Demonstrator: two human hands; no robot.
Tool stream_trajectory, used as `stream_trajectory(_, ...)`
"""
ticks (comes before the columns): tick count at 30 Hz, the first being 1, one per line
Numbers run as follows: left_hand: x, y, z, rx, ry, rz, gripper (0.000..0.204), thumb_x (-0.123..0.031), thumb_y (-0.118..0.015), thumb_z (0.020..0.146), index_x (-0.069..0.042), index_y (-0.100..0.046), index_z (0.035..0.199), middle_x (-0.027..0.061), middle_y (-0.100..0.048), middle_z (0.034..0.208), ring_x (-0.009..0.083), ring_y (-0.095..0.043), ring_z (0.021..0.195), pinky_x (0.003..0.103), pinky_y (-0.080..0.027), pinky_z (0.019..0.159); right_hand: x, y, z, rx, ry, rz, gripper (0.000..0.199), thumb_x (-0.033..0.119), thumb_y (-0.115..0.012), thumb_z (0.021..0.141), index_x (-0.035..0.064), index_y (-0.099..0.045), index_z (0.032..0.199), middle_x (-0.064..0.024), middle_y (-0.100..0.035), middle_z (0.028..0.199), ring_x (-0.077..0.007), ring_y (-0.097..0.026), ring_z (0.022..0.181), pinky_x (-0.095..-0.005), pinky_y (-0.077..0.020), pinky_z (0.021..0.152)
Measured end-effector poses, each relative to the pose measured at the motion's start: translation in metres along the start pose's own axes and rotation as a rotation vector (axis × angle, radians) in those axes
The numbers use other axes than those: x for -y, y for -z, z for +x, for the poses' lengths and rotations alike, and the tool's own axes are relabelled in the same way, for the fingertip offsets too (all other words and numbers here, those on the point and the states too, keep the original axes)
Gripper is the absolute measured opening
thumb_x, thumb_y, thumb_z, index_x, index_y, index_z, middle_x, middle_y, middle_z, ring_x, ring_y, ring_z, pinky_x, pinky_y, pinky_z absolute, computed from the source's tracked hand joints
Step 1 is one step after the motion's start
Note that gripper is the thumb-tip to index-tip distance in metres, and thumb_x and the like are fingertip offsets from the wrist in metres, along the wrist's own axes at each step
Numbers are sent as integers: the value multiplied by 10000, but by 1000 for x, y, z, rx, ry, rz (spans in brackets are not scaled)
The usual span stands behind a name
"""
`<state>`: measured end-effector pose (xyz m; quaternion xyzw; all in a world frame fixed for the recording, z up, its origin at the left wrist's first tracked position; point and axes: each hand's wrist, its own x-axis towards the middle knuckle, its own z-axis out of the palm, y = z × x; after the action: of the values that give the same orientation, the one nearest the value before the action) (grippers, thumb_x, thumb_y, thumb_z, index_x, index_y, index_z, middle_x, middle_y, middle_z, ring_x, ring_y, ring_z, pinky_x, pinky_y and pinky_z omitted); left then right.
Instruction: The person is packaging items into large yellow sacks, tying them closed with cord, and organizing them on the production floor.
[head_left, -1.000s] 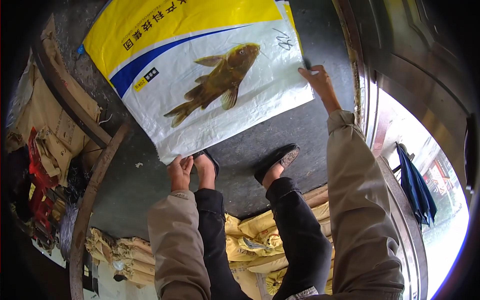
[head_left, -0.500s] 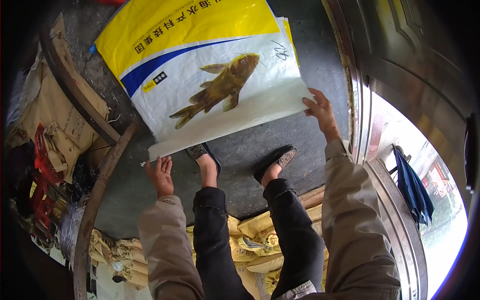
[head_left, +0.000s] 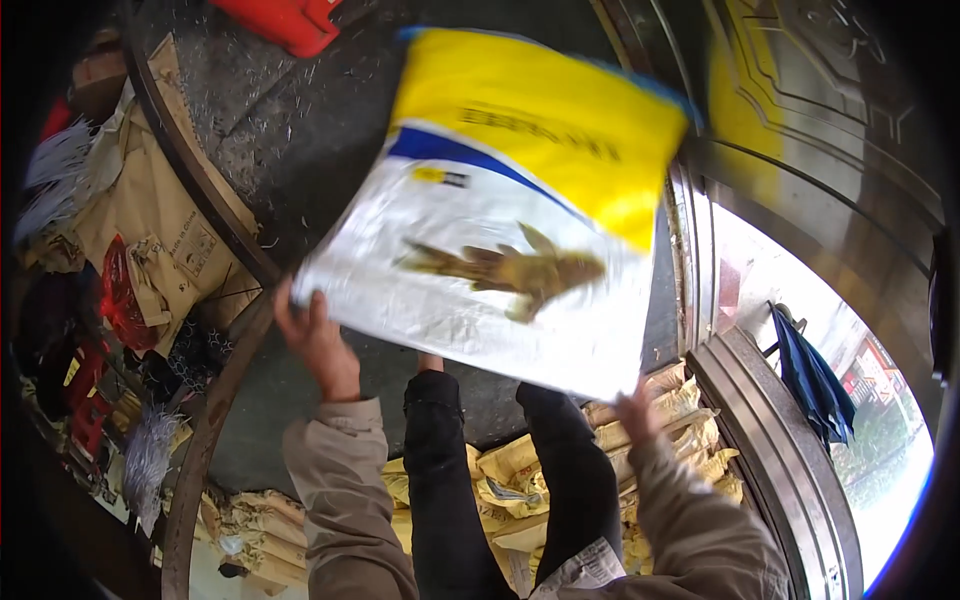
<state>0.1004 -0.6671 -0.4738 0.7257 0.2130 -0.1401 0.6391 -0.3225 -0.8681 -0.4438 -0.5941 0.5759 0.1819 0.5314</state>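
A yellow and white plastic feed sack (head_left: 470, 345), with a blue stripe and a fish picture, hangs above the floor, tilted and blurred by motion. My left hand (head_left: 320, 345) grips its near left corner, thumb on top. At the near right corner, my right hand (head_left: 638, 415) pinches the sack's edge; its fingers are smeared. The sack's far end, edged in blue, spreads away from me toward the door on the right. My feet are mostly hidden beneath it.
Stacked tan and yellow paper sacks (head_left: 515, 465) lie behind my legs. A curved wooden rail (head_left: 225, 385) and brown sacks (head_left: 140, 220) stand at left. Something red (head_left: 290, 22) lies at the far side. A metal door (head_left: 810, 190) and a folded blue umbrella (head_left: 812, 385) are at right.
The sack has swung to the right and turned, its yellow end now toward the door. My left hand has moved slightly away from me; my right hand has come nearer my body.
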Motion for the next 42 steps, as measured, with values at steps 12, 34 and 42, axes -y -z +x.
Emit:
stream_trajectory(12, -93, -202, 54, 635, -679, 1147, 745, -210, -621, 700, -141, -201, 1312, 223, -500, 1113, 386, -493, 999, 427, -393, 839, 270, -302, -46, 347, -603, 1433, 353, 170, -491, 830, 40, -399, 1145, -103, -520, 1020, -217, -529, 918, -313, -450, 707)
stream_trajectory(34, 50, -10, 288, 532, -359, 1186, 585, -415, -609, 699, -4, -501, 1101, 205, -563, 1011, 311, -536, 973, 366, -403, 832, 19, -157, 229, 108, -476, 446, 397, 275, -620, 755, -23, -509, 992, -70, -568, 764, -142, -542, 500, -248, -442, 426)
stream_trajectory(42, -18, -127, 290, 105, -790, 1758, 468, -341, -541, 761, -97, -479, 1155, 141, -552, 1073, 307, -530, 983, 398, -423, 811, 62, -187, 218, 116, -386, 667, 344, 246, -576, 792, -42, -529, 975, -106, -596, 772, -147, -570, 493, -243, -485, 444)
